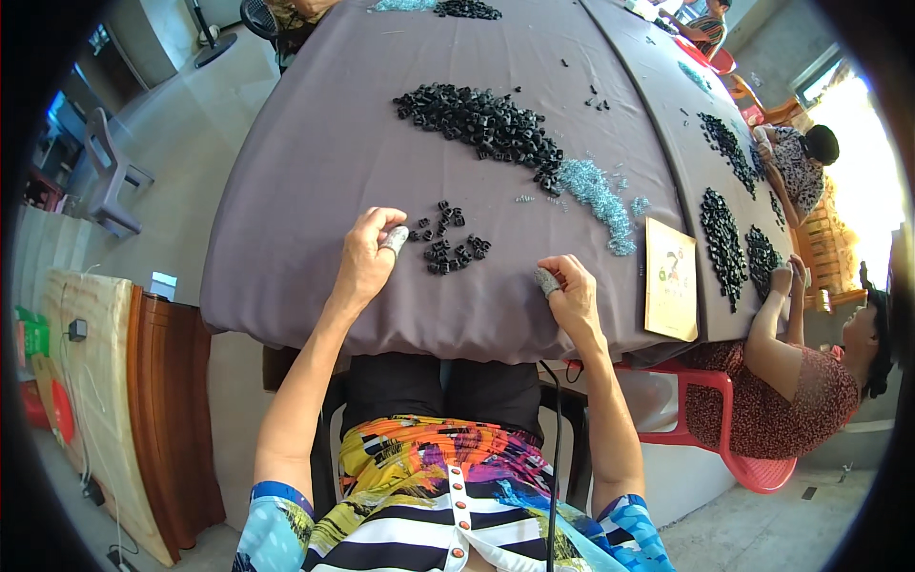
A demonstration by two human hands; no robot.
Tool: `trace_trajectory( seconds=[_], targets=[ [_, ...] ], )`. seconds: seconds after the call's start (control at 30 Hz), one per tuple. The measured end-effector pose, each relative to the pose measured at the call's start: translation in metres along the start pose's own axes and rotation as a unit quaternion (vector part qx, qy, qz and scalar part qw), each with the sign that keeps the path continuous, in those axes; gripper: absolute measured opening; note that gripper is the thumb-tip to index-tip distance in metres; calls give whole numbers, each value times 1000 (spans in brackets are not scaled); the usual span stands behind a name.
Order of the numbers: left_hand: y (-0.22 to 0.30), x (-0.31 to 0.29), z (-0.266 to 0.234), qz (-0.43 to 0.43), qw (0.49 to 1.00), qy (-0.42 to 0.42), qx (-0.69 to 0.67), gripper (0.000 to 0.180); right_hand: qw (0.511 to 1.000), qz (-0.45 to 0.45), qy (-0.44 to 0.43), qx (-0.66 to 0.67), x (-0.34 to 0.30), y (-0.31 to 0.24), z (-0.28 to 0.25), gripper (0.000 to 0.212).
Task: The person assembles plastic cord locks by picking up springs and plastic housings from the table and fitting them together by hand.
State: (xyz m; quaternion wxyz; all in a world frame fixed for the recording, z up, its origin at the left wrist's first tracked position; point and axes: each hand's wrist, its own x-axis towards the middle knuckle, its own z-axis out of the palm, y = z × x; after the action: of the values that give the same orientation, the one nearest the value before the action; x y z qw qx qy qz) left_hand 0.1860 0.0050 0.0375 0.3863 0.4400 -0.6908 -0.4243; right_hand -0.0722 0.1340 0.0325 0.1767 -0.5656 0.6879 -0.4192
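My left hand is over the table at the left edge of a small group of black plastic pieces. Its fingers are curled towards the thumb, which wears a grey wrap; anything between them is too small to make out. My right hand hovers nearer the front edge, right of that group. Its fingers are bent in beside a grey-wrapped thumb, and what they hold, if anything, is hidden. Farther off lies a big heap of the same black pieces. A pile of small shiny bluish springs adjoins its right end.
A grey-brown cloth covers the table. A yellowish booklet lies at the right. Beyond it, a person on a red chair handles another black pile. More people sit at the far right and far end. A wooden cabinet stands left.
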Motion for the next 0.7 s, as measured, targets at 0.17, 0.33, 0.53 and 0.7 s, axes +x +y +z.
trace_trajectory(
  seconds=[0.17,0.33,0.53,0.7],
  targets=[
    [-23,16,9,158,981,31,107,19,997,-31,8,-69,0,0,11,22],
    [-29,46,6,74,995,32,59,9,998,-51,-7,-39,34,-11,20,21],
    [-48,86,24,83,992,93,17,7,984,-142,52,-91,94,-2,40,32],
    [-50,86,30,66,991,120,-9,8,972,-179,61,-139,145,3,55,40]
  ],
)
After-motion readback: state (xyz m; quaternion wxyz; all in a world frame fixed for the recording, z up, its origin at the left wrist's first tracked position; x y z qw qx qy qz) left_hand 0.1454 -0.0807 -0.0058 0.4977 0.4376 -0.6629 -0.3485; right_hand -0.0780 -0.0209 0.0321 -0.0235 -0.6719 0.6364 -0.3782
